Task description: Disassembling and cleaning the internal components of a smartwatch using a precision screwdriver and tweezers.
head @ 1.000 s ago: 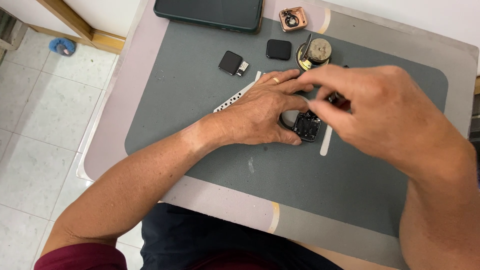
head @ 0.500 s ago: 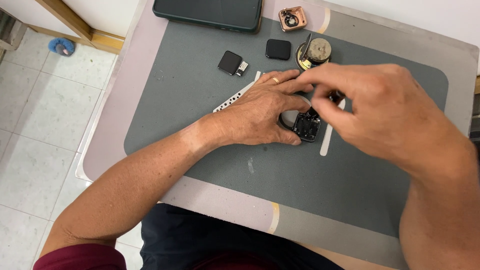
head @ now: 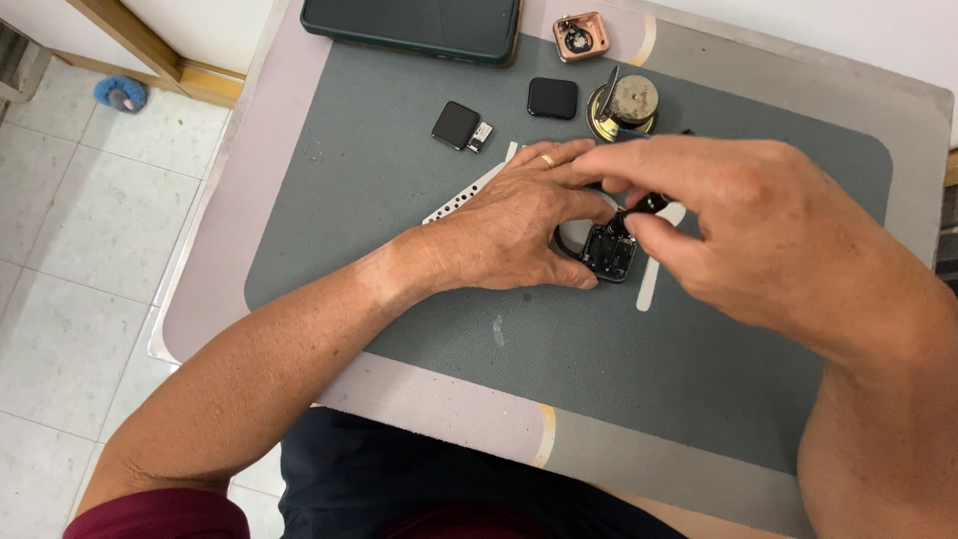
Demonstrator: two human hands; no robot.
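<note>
no shift since before: open watch case [head: 607,250] under left hand [head: 519,225], right hand [head: 738,225] pinching small dark tool [head: 649,205]

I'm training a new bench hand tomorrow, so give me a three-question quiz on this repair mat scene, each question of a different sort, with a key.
1. True or false: the left hand rests on the grey mat and steadies the small opened square device.
2. Multiple choice: where does the rose-coloured empty case lie? A) beside the person's lap B) at the far edge of the mat, right of the dark phone C) under the right hand
3. Fill in: the left hand wears a gold ____ on one finger.

Key: 1 true; 2 B; 3 ring
</note>
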